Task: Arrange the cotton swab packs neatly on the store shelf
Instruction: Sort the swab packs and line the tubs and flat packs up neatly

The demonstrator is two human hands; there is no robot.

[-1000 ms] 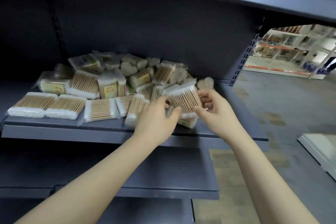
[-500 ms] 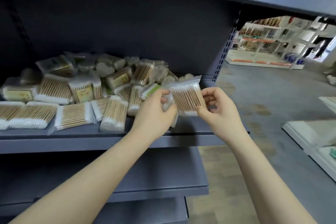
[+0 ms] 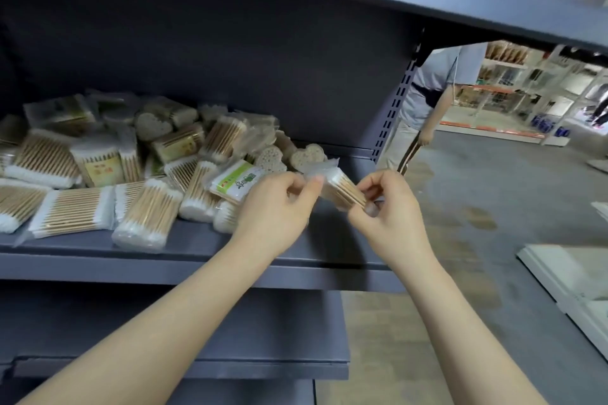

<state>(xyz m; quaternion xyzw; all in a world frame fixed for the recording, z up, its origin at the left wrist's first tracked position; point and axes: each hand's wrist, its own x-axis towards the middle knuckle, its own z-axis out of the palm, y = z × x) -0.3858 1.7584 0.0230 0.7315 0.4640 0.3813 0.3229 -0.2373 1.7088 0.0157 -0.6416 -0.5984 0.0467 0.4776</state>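
Head view, read from the left: the store shelf (image 3: 204, 248) carries a short front row of flat cotton swab packs lying side by side at its left end. I count about three laid flat there (image 3: 70, 211), though the leftmost is cut by the frame edge, so that count is not firm. Next to them a fourth pack (image 3: 148, 215) lies slanted, not squared to the row. Behind and to the right sits a loose heap (image 3: 184, 145) of mixed packs, overlapping and tilted. I judge well over a dozen, too jumbled for an exact figure. Within it I can make out one green-labelled pack (image 3: 237, 181) and about four heart-shaped packs (image 3: 307, 154). My judgement is that the task is at an early stage: a small row is begun, while the bulk of the stock is left to sort and line up. My left hand (image 3: 274, 210) and right hand (image 3: 390, 212) are both raised just above the shelf's bare right end, each pinching one end of a single clear pack (image 3: 339, 187) between thumb and fingers, with the pack off the shelf surface. One further person (image 3: 431, 99) stands in the aisle beyond the shelf upright.
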